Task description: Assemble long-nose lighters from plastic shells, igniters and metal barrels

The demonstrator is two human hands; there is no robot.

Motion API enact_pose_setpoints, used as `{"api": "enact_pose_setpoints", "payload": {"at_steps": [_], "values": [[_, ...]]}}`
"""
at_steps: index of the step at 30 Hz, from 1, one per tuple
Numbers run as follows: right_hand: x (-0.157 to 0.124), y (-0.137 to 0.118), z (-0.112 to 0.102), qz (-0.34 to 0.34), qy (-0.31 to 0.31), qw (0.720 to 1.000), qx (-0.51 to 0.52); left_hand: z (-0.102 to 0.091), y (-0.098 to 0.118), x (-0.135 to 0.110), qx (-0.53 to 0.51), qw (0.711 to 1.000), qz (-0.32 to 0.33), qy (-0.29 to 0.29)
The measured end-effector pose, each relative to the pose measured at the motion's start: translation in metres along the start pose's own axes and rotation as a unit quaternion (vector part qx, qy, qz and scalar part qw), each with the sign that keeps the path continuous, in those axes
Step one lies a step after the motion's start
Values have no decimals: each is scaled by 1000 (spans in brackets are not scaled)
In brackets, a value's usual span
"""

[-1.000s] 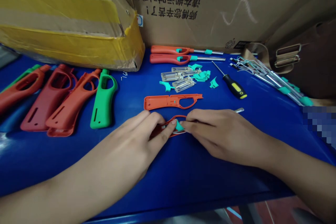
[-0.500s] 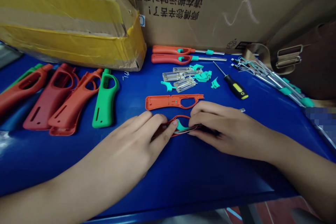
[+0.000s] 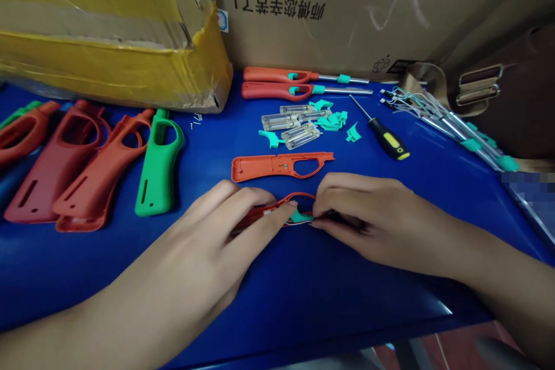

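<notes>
In the head view, the curved teal plastic trigger (image 3: 300, 217) is appearing lower than before within the orange plastic handle shell (image 3: 251, 217), suggesting adjustment. The left hand (image 3: 212, 231) is gripping the shell; the right hand (image 3: 381, 217) is curling narrowly at its front, its hold unclear.

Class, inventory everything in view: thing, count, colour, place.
handles: several, red, orange, green, blue, left
lighters: two, orange and red, back centre
tubes: several, clear, centre
triggers: several loose, teal, centre
screwdriver: one, black-yellow, centre right
rods with wires: several, silver, right
taped box: one, brown-yellow, back left
pins: several, pale, near taped box
large box: one, brown, back
strap with buckle: one, brown, back right
loose shell: one, orange, centre
held shell: one, orange, front centre
table: one, blue, underneath
left hand: one, bare, on held shell
right hand: one, bare, on held shell
</notes>
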State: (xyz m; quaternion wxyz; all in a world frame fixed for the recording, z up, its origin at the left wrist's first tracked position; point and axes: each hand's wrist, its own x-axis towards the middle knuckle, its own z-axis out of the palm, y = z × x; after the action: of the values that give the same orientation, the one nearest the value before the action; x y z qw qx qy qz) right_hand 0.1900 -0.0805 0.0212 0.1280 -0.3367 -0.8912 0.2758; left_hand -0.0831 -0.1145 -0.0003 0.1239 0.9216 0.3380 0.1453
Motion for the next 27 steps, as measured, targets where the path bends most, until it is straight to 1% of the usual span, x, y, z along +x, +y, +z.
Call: {"api": "enact_pose_setpoints", "payload": {"at_steps": [5,10,12,15,18,23,27], "values": [[-1,2,0,-11,-4,999,-39,2,0,-2,-18,1000,-15,5],[-2,3,1,-80,12,987,-139,2,-1,0,-28,1000,-11,4],[-2,4,2,-92,17,983,-158,2,-1,1,-28,999,-12,7],[-1,6,2,-68,11,988,-136,1,-2,4,-21,1000,-14,2],[0,8,1,-38,11,995,-89,-1,-4,7,5,1000,2,-1],[5,8,2,-22,48,999,-5,-5,-5,10,37,999,31,9],[9,6,4,28,76,996,48,-5,-5,9,50,997,61,23]]}}
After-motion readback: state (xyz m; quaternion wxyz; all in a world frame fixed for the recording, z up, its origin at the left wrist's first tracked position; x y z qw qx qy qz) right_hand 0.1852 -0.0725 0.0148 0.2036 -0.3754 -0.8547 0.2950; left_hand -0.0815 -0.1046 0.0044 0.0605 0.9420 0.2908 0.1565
